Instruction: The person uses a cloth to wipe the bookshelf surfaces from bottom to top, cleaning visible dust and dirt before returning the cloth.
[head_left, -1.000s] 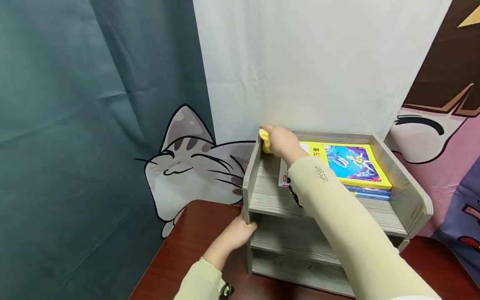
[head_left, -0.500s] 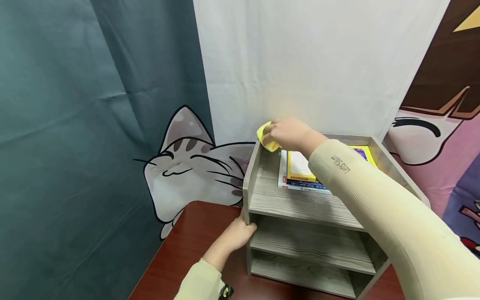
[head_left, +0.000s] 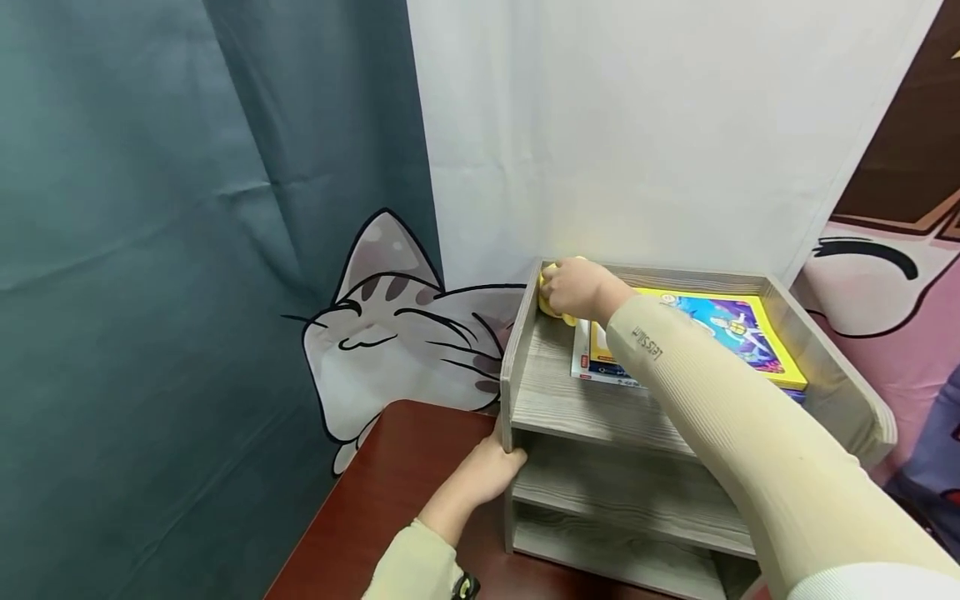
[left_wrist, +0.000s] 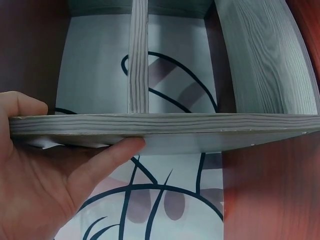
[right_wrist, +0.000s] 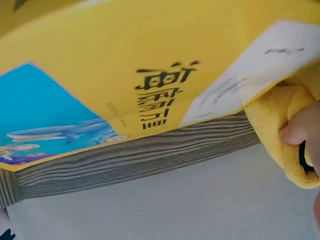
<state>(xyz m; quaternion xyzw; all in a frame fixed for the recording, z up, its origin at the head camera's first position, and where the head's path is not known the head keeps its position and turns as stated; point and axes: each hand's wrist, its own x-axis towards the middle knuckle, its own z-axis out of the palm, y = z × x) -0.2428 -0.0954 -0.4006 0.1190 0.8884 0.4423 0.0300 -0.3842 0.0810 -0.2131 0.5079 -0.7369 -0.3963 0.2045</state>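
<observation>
A grey wood-grain shelf unit [head_left: 585, 417] stands on a red-brown table. My left hand [head_left: 483, 471] grips the front edge of its left side panel; in the left wrist view the left hand [left_wrist: 45, 175] has its thumb on one face of the board and a finger over the other. At the back left corner of the top shelf, my right hand [head_left: 581, 290] holds a bunched yellow cloth [head_left: 551, 304]. The right wrist view has the cloth [right_wrist: 275, 115] pinched by the right hand [right_wrist: 306, 130], partly cut off by the frame, beside a yellow book [right_wrist: 200, 50].
Stacked books, a yellow picture book [head_left: 772, 342] on top, lie on the top shelf, partly behind the right sleeve [head_left: 712, 417]. The red-brown table [head_left: 397, 467] extends left of the unit. A white curtain [head_left: 637, 125] and a printed cat [head_left: 375, 342] are behind.
The right hand with the cloth has moved from the corner's upper rim down inside the back left corner. The left hand keeps its hold on the panel; the head view has shifted slightly.
</observation>
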